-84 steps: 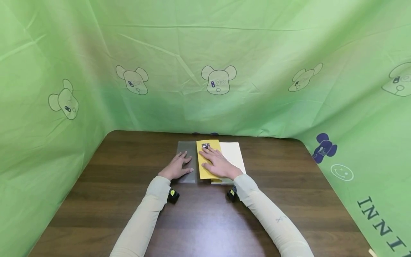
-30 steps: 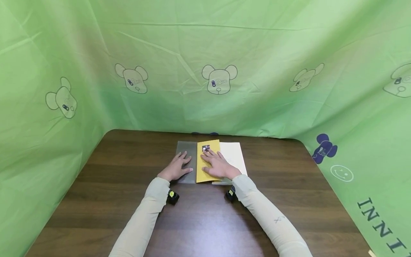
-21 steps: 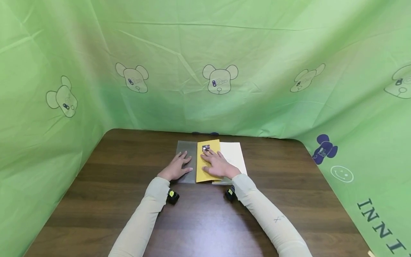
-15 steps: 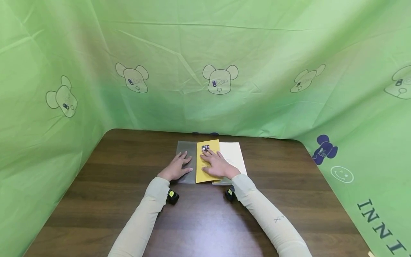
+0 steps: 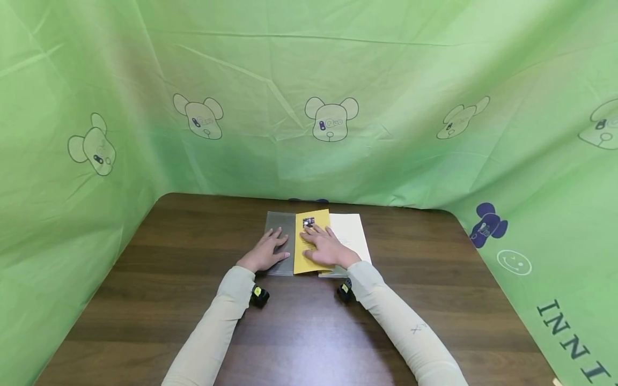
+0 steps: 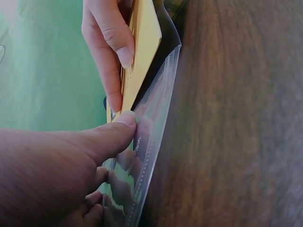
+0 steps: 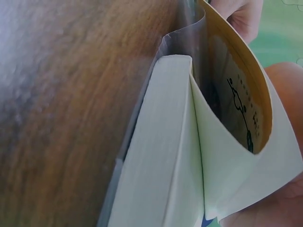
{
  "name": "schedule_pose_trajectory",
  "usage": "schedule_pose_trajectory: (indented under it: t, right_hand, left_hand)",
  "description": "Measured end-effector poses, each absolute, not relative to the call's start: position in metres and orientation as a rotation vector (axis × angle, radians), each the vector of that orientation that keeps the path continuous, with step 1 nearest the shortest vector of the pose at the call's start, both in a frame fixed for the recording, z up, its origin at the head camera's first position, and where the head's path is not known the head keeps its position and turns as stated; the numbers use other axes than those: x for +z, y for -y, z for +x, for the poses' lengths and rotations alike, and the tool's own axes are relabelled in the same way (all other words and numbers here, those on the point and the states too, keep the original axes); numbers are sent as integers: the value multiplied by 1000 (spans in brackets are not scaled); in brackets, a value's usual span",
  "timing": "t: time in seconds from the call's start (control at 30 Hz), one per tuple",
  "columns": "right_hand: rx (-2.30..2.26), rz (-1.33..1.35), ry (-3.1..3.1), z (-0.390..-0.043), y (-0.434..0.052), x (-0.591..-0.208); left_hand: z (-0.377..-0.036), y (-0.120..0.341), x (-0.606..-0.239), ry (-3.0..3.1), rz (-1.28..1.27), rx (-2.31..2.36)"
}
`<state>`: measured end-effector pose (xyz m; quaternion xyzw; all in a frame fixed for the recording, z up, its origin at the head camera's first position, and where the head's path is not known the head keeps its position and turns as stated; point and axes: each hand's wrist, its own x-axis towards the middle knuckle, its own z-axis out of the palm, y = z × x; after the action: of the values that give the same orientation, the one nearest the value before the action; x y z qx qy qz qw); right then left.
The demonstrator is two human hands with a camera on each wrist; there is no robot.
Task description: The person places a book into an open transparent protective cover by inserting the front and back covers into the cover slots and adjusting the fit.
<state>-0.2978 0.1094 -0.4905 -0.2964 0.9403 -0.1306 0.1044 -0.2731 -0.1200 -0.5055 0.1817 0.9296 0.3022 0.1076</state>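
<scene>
A thick book lies opened on the table, its white page point(image 5: 350, 228) at the right and its page block point(image 7: 154, 127) seen edge-on in the right wrist view. A yellow cover flap point(image 5: 301, 262) with a small picture stands slightly raised and curved beside that page. Left of the flap spreads a clear plastic book cover point(image 5: 278, 219), with a seamed edge in the left wrist view. My left hand point(image 5: 263, 253) rests on the plastic, fingers spread, thumb near the yellow flap. With fingers extended, my right hand point(image 5: 328, 250) presses on the yellow flap and partly hides it.
The brown wooden table point(image 5: 193, 230) reaches to a green printed curtain point(image 5: 260, 161) at the back and sides. A black wrist camera point(image 5: 259, 296) hangs under the left wrist, another black wrist camera point(image 5: 345, 290) under the right.
The yellow flap's lower edge has swung left, closer to the plastic cover, and my right hand has shifted slightly with it. My left hand keeps its place.
</scene>
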Motion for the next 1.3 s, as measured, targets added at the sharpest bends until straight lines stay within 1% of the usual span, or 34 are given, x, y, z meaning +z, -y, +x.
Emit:
schedule_pose_trajectory:
  t: [0.37,0.9,1.3]
  right_hand:
    - [-433,-885,-2745,-298,-110,-487]
    - [-464,-890,-2730,-301,-114,-492]
    - [-466,-860,-2720,-299,-115,-490]
  left_hand:
    - [-274,121,-505,-2730,516,861]
    - [-279,119,-508,-2715,517,886]
    - [-274,121,-510,-2714,447,922]
